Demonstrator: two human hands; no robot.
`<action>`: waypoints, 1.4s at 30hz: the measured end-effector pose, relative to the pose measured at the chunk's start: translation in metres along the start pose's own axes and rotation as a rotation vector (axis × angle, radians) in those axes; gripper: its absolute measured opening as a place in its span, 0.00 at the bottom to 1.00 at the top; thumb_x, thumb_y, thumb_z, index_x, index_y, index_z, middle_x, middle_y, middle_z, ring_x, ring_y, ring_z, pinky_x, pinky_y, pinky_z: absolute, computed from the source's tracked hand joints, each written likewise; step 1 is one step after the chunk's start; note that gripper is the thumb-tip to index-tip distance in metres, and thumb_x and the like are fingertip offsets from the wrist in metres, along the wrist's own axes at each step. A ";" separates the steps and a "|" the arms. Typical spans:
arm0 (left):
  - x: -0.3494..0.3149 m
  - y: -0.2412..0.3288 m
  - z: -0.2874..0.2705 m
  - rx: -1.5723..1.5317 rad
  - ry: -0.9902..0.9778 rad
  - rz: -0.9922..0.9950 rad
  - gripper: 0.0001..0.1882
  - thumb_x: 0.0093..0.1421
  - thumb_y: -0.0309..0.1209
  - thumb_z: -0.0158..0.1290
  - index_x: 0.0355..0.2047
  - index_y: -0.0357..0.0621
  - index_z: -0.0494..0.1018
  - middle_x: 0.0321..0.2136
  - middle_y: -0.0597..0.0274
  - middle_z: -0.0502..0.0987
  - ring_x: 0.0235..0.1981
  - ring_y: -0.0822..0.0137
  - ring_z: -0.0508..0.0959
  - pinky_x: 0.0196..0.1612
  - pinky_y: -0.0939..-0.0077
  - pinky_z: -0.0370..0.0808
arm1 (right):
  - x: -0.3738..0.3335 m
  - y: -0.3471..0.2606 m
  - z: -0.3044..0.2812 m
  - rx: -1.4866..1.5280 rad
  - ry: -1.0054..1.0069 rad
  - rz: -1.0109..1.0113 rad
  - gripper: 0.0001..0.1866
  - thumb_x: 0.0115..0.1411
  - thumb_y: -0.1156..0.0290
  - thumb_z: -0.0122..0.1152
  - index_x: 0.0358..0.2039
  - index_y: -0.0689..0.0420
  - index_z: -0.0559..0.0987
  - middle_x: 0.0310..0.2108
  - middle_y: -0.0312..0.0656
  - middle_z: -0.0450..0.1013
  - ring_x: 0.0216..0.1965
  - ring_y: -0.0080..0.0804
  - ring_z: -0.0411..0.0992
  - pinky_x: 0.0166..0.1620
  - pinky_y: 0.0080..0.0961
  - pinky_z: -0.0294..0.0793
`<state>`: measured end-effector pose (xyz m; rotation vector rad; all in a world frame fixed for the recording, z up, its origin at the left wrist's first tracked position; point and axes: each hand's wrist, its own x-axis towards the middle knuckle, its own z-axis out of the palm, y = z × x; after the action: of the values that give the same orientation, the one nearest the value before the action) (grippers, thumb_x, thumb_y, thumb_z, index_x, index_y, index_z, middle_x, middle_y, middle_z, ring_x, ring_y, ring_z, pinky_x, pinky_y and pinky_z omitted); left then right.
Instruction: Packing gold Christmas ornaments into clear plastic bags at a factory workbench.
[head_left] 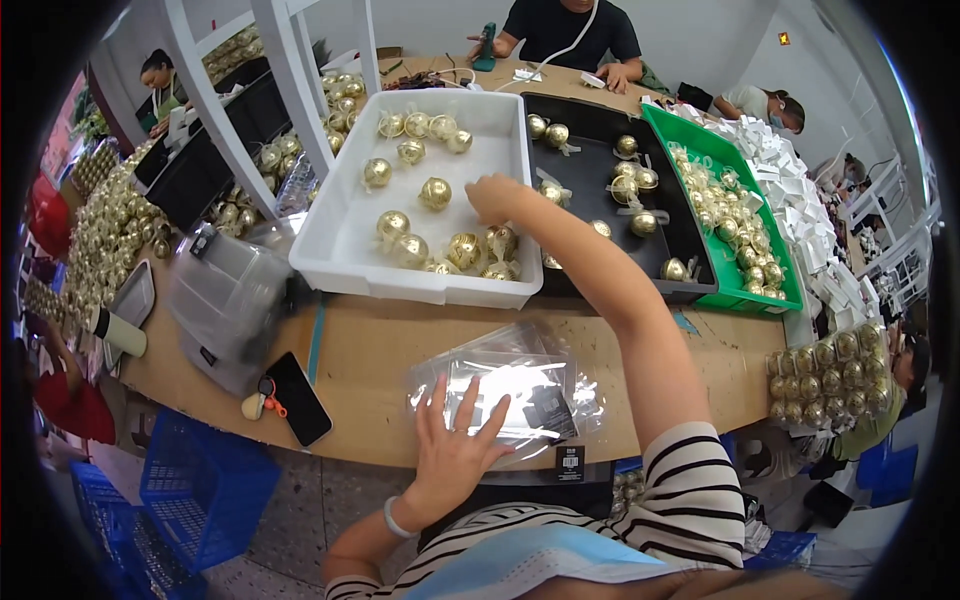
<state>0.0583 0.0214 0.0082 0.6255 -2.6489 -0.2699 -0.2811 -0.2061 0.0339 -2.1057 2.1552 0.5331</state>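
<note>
My left hand point(455, 450) lies with fingers spread on a small pile of clear plastic packaging point(530, 350) near the table's front edge. Black labels point(569, 463) show on the packaging's right side and lower corner. My right arm reaches forward over the white tray point(420, 287), which holds several shiny gold ball ornaments. Inside that tray, close to its right wall, my right hand point(497, 200) has its fingers curled together. What they hold, if anything, is hidden. Just left of those fingers rests a gold ball point(435, 193).
A black tray point(590, 195) and a green tray point(740, 165), both with gold balls, stand to the right. At left are stacked clear packages point(225, 300), a black phone point(297, 398) and a bottle point(118, 331). White boxes point(800, 210) pile up far right. A co-worker point(575, 45) sits opposite.
</note>
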 end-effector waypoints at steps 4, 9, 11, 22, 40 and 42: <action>0.013 -0.009 -0.002 -0.060 -0.088 0.095 0.40 0.47 0.48 0.69 0.63 0.66 0.71 0.71 0.57 0.56 0.70 0.37 0.53 0.61 0.37 0.59 | -0.115 -0.012 -0.022 0.835 0.761 -0.212 0.30 0.53 0.69 0.75 0.54 0.60 0.70 0.51 0.51 0.74 0.52 0.41 0.74 0.55 0.37 0.73; 0.018 -0.008 0.011 -0.102 -0.144 0.088 0.42 0.47 0.46 0.69 0.65 0.65 0.69 0.70 0.58 0.61 0.69 0.39 0.55 0.59 0.43 0.62 | -0.248 -0.037 0.021 1.799 0.672 -0.290 0.24 0.68 0.76 0.58 0.63 0.61 0.65 0.57 0.41 0.69 0.58 0.27 0.69 0.61 0.28 0.69; 0.019 0.002 0.009 -0.094 -0.151 0.093 0.42 0.48 0.46 0.68 0.65 0.65 0.69 0.70 0.58 0.60 0.69 0.39 0.56 0.60 0.44 0.62 | -0.277 -0.043 0.043 1.865 0.717 -0.209 0.25 0.73 0.71 0.51 0.66 0.64 0.63 0.61 0.49 0.68 0.62 0.37 0.68 0.66 0.35 0.65; 0.020 0.019 0.015 -0.096 -0.128 0.042 0.39 0.49 0.45 0.68 0.64 0.66 0.71 0.69 0.62 0.62 0.67 0.42 0.58 0.62 0.46 0.60 | -0.368 -0.034 0.094 1.041 0.923 0.287 0.35 0.54 0.67 0.77 0.59 0.63 0.71 0.55 0.50 0.70 0.56 0.46 0.71 0.61 0.39 0.68; 0.026 -0.002 0.031 -0.412 0.018 0.016 0.48 0.43 0.40 0.74 0.65 0.45 0.68 0.68 0.55 0.63 0.68 0.46 0.59 0.68 0.52 0.60 | -0.378 -0.044 0.151 1.579 0.164 0.017 0.27 0.58 0.74 0.72 0.55 0.61 0.71 0.54 0.42 0.71 0.56 0.33 0.70 0.60 0.31 0.68; 0.025 -0.011 0.031 -0.534 -0.056 0.077 0.47 0.43 0.40 0.73 0.64 0.46 0.69 0.68 0.56 0.64 0.68 0.46 0.59 0.68 0.52 0.60 | -0.360 -0.050 0.142 1.828 -0.075 -0.211 0.27 0.58 0.77 0.71 0.57 0.61 0.71 0.55 0.41 0.71 0.61 0.27 0.66 0.63 0.29 0.67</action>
<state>0.0284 0.0029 -0.0144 0.3402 -2.4817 -0.9392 -0.2390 0.1797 -0.0015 -1.0228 1.1548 -0.9994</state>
